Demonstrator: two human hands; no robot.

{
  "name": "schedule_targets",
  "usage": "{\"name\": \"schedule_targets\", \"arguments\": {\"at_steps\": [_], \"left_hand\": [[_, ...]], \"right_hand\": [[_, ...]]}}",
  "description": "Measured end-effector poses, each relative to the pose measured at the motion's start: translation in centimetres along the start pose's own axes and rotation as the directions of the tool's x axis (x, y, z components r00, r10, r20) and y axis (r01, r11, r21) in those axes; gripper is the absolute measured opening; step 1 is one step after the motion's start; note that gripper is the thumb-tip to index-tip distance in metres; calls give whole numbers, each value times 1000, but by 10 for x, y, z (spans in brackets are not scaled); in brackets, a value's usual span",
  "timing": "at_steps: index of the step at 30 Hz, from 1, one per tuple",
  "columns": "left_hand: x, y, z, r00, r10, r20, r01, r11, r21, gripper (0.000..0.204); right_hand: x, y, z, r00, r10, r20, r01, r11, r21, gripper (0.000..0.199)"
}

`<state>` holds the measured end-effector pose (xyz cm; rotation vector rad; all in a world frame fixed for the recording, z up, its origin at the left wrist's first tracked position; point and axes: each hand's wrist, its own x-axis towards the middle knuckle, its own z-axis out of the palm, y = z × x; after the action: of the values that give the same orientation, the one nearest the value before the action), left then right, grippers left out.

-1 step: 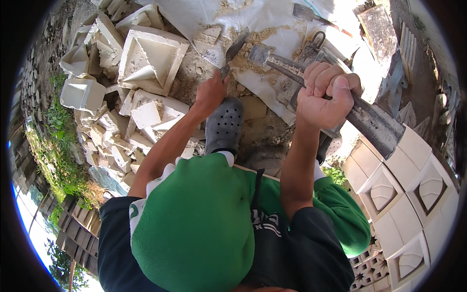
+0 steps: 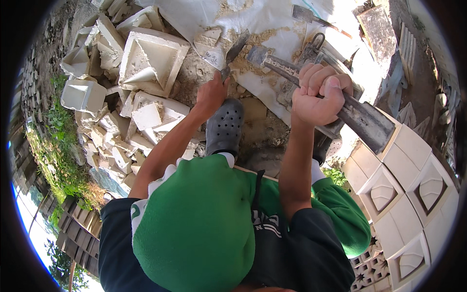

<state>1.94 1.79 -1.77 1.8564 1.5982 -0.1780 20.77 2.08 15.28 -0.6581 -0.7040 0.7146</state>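
My left hand [image 2: 212, 92] is closed around the handle of a small trowel [image 2: 237, 47], its narrow metal blade pointing away from me over the crumb-strewn sheet. In my right fist [image 2: 321, 95] is a heavy dark metal bar [image 2: 366, 124], held at a slant and wider toward its right end. The bar's far left end lies near a flat grey blade [image 2: 257, 55]. Below the fist sits a dirty metal frame [image 2: 311, 48] with a ring on it, partly hidden by my hand and the bar.
Broken pale cast blocks [image 2: 152, 61] are heaped at the left. A white sheet [image 2: 194, 19] with sandy crumbs lies ahead, with a flat-bladed tool [image 2: 304, 13] on it. Patterned pale blocks [image 2: 382, 192] stand stacked at the right. My grey clog [image 2: 224, 125] is between my arms.
My right hand and the metal bar have shifted slightly left and a little lower. The left hand with the trowel has barely moved.
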Motion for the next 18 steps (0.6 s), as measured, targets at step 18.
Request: {"name": "schedule_targets", "arguments": {"at_steps": [18], "left_hand": [[1,9,-3,998,-48,48,47,999,18,42]], "right_hand": [[10,-9,-33,992,-46,-118,21,979,-204,23]]}}
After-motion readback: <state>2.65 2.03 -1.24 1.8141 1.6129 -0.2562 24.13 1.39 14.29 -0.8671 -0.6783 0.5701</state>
